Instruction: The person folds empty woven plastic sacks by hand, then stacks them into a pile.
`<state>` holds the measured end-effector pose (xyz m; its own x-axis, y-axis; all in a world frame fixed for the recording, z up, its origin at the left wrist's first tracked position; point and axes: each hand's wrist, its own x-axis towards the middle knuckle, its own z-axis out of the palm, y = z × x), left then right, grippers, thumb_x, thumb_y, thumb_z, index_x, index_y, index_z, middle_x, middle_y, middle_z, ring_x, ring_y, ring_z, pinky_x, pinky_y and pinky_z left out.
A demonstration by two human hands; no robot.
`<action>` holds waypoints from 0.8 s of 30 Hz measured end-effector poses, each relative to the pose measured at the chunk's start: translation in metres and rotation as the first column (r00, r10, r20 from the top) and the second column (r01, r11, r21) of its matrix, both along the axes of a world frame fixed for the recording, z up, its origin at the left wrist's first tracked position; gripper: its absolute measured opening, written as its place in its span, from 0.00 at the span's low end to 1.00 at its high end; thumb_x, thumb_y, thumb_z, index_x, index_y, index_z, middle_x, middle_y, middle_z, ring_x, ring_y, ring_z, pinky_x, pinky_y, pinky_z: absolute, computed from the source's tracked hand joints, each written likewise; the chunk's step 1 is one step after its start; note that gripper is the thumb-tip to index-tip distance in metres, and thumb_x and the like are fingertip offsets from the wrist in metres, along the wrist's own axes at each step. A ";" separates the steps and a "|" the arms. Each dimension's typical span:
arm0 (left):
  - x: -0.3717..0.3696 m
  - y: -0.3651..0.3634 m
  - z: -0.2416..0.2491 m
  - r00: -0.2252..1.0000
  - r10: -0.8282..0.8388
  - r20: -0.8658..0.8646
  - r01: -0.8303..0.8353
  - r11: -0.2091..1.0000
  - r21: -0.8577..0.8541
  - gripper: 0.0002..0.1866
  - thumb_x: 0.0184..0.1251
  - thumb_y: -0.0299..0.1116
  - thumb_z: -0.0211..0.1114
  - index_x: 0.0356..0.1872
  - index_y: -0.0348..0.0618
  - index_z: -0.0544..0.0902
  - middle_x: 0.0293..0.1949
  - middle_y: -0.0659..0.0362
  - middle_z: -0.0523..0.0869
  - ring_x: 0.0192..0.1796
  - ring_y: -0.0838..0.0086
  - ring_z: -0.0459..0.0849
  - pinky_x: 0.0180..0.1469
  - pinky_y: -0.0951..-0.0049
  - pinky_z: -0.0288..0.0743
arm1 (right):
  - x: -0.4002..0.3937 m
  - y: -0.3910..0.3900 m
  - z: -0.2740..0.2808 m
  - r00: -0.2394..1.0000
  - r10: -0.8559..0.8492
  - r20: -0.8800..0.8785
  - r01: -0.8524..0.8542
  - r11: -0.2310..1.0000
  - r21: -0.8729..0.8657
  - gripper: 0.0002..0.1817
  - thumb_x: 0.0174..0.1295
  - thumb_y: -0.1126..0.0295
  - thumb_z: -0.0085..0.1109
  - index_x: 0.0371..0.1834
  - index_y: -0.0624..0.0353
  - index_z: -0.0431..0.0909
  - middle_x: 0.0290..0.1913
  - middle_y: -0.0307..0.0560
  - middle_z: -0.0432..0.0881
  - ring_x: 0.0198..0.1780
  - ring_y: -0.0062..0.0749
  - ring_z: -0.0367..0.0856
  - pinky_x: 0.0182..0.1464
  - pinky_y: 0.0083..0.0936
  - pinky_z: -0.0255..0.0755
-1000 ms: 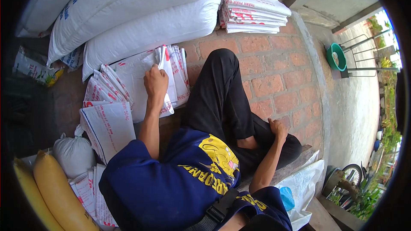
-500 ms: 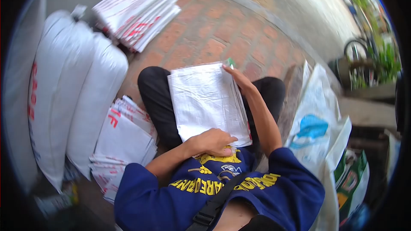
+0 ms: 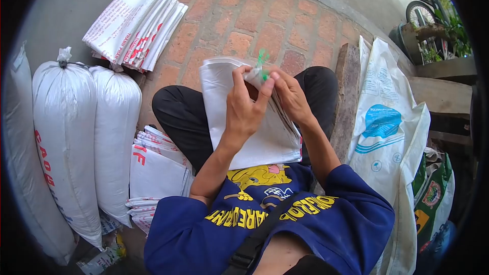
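Head view: folded white sacking lies across the black trousers; above these, left hand and right hand pinch a bunched edge beside green strands. A loosened pinch could let folds slip.

Red-brick floor here, mortar joints showing. Folded white sacks with red print sit stacked by the wall. Filled white sacks along the left — second folded pile beside them, printed packet near their ends. Weathered plank at right.
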<state>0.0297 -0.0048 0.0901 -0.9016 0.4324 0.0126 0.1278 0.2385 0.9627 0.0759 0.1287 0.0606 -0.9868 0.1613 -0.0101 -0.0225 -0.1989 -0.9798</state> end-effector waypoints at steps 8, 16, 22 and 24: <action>-0.015 -0.019 -0.018 0.990 -0.124 0.065 0.129 0.989 -0.077 0.12 0.67 0.35 0.60 0.38 0.35 0.76 0.26 0.48 0.81 0.27 0.59 0.83 0.31 0.63 0.73 | 0.017 0.010 0.020 1.000 0.017 -0.020 0.002 0.704 0.710 0.12 0.66 0.70 0.56 0.48 0.66 0.74 0.46 0.55 0.76 0.46 0.49 0.77 0.50 0.32 0.71; -0.013 -0.029 -0.043 0.595 -0.062 -0.802 -0.567 0.674 -0.473 0.20 0.61 0.26 0.67 0.54 0.34 0.77 0.40 0.45 0.81 0.47 0.55 0.80 0.49 0.63 0.74 | 0.009 0.012 0.001 0.998 -0.054 -0.020 0.050 0.636 0.770 0.08 0.62 0.74 0.60 0.35 0.67 0.72 0.31 0.55 0.73 0.33 0.46 0.73 0.37 0.34 0.67; -0.016 -0.021 -0.044 0.997 -0.002 -0.080 -0.029 0.920 -0.390 0.25 0.71 0.44 0.59 0.55 0.27 0.75 0.29 0.46 0.86 0.30 0.59 0.87 0.36 0.62 0.78 | -0.001 0.000 0.003 0.999 0.026 0.035 -0.043 0.692 0.721 0.12 0.58 0.72 0.64 0.33 0.66 0.69 0.30 0.58 0.74 0.35 0.57 0.75 0.37 0.41 0.67; -0.030 -0.019 -0.051 0.996 0.050 0.076 -0.025 0.954 -0.298 0.24 0.68 0.46 0.60 0.46 0.28 0.79 0.30 0.40 0.86 0.34 0.53 0.88 0.36 0.61 0.80 | -0.004 -0.001 -0.003 0.998 0.006 -0.068 0.047 0.651 0.758 0.13 0.59 0.71 0.64 0.34 0.66 0.69 0.26 0.56 0.72 0.27 0.49 0.70 0.33 0.36 0.66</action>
